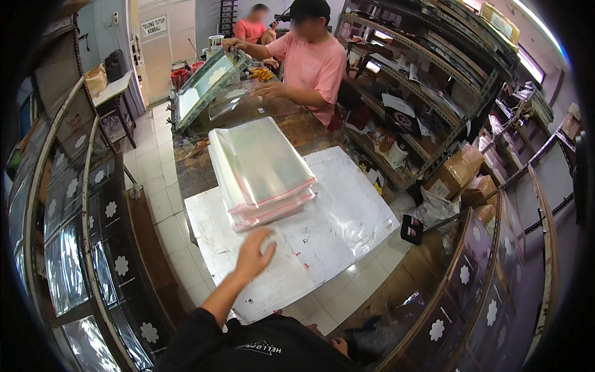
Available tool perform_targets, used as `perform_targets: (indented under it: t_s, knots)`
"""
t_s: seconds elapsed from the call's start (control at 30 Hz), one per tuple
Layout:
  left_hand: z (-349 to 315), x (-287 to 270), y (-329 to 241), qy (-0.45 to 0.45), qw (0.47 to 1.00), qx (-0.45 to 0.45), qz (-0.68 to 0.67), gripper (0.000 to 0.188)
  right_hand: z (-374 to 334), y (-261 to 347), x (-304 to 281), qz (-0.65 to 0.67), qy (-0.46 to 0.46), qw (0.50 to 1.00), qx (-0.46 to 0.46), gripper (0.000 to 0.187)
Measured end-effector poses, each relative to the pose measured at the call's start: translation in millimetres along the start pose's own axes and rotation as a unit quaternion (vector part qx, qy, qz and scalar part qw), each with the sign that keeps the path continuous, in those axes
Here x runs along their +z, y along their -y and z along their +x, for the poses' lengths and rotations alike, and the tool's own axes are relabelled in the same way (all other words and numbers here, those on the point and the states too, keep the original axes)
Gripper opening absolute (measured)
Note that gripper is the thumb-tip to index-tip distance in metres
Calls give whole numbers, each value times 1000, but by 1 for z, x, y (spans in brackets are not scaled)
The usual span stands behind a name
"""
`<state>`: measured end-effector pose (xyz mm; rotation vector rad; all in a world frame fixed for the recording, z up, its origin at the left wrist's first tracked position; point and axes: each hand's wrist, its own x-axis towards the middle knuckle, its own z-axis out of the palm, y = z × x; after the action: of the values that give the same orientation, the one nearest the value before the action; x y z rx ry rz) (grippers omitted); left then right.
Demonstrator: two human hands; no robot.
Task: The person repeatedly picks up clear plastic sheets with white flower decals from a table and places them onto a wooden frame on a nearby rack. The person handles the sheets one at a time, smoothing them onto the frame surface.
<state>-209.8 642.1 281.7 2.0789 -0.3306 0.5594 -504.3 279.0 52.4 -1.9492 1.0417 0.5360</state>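
My left hand [254, 254] reaches over the near part of the table with its thumb and fingers apart, holding nothing. Just beyond its fingertips lies a thick stack of clear plastic bags [263, 164], with reddish strips along the near edges. The stack rests partly on white sheets [347, 211] that cover the table's near end and carry dark and red marks. Low in the picture, beside my dark shirt, only a small part of my right hand [339, 346] shows; its fingers are mostly hidden.
Across the table [192, 158], a person in a pink shirt [316, 68] tilts up a printing screen frame [207, 90] above a clear sheet. Another person [251, 28] sits behind. Drying racks [118, 248] with printed sheets stand left; loaded metal shelves [427, 93] and cardboard boxes [455, 170] stand right.
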Motion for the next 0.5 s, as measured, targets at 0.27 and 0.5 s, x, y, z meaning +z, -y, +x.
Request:
perform_targets:
  t_s: [0.27, 0.5]
  knots:
    - [184, -29, 49, -97, 916, 125, 370, 86, 36, -48, 19, -61, -37, 997, -40, 26]
    - [211, 13, 102, 237, 842, 45, 483, 36, 22, -22, 13, 158, -46, 986, 24, 27]
